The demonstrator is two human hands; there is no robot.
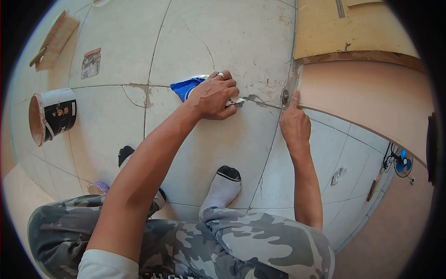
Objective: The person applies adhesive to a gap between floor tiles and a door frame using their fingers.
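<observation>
A big pink-tan board sits right next to the right hand, with yellow wood above it. A small round metal piece is in the floor close to the pointing finger. Far over on the left, a black and white bucket is tipped toward us on the tiles. A small dirty flat piece and a pinkish thing lie past it. Two feet in socks are below the hands. On the right are a crumpled clear bit, a brown stick and a blue fan with wires. The packet is blue and silver with some white, and it looks creased. It is low over the tiles, under the left hand, whose fingers are bent and closed around it. The right hand has one finger out straight, touching by the board's edge. Its other fingers are curled, and I can't tell if they hold anything.
</observation>
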